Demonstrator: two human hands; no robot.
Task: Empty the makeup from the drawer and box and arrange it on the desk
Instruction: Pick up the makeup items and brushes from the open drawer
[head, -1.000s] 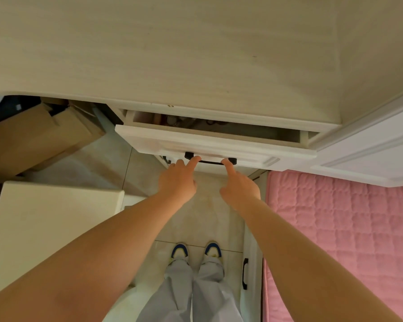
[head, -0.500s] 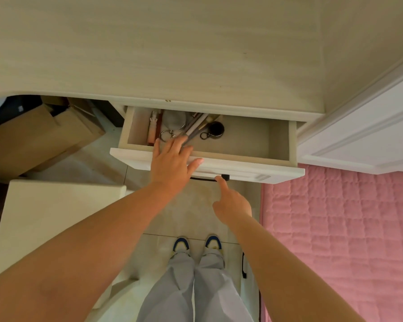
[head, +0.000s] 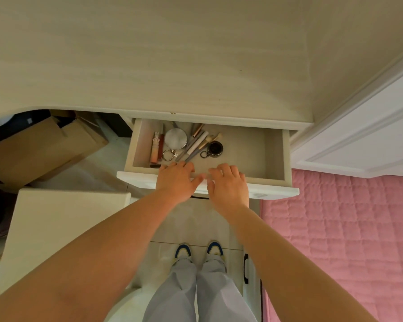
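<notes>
The drawer (head: 275, 156) is being shown pulled out from under the bench (head: 149, 54). Its white front edge (head: 137, 178) is sticking out toward the person. The bench's front edge is hanging over the far part of the drawer, so the far ends of some things are being hidden. The right half of the drawer is bare, with lots of room for moving a hand. The makeup is being kept all together in the left half.

The left hand (head: 176, 178) is being held over the near edge of the drawer, fingers spread and nearly straight, gripping nothing. Its fingertips are lying just beside the near ends of the pens (head: 194, 145). The right hand (head: 228, 184) is being held next to it, over the same edge, fingers loosely bent, holding nothing.

A pink tube (head: 155, 148) is being seen at the left, lying long-ways. Beside it a round silver compact (head: 175, 138) with a ring (head: 168, 155) is being seen. A bunch of pens and brushes is lying slanted to its right. A small black round pot (head: 215, 148) with a ring is lying at the right of the bunch.

A pink quilted bed (head: 347, 240) is sitting close on the right, and a pale stool top (head: 63, 228) on the left.
</notes>
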